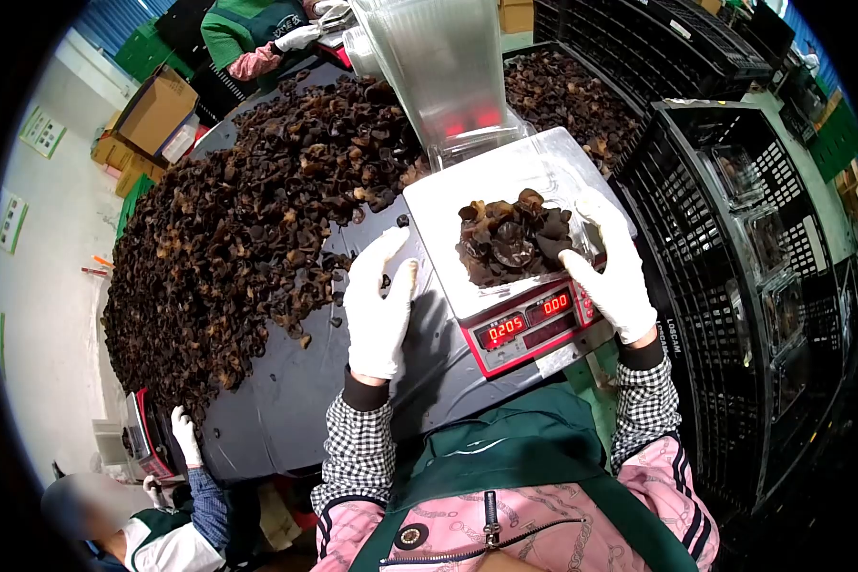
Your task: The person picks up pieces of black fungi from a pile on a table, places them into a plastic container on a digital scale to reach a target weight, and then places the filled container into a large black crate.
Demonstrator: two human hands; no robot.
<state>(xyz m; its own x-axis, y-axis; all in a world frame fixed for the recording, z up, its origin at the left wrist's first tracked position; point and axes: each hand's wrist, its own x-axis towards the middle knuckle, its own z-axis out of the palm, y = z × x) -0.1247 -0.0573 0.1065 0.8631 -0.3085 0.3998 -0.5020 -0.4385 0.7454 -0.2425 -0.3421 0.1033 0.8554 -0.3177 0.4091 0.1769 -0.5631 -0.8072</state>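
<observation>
A clear plastic tray (489,284) heaped with dark wood ear mushrooms (515,238) sits on the white plate of a digital scale (437,205). The red display (505,331) reads 0.205 and 0.00. My gloved right hand (618,276) grips the tray's right side, thumb at the near edge and fingers along the far side. To the left of the scale, my gloved left hand (379,310) is open above the grey table (286,391), thumb apart from the fingers. Small dark mushroom pieces show beside it.
A large mushroom pile (248,219) covers the table's left and back. Stacked clear trays (439,76) rise behind the scale. Black crates (705,286) at right hold filled trays. Co-workers stand lower left, with a gloved hand (186,437), and at the back (257,38).
</observation>
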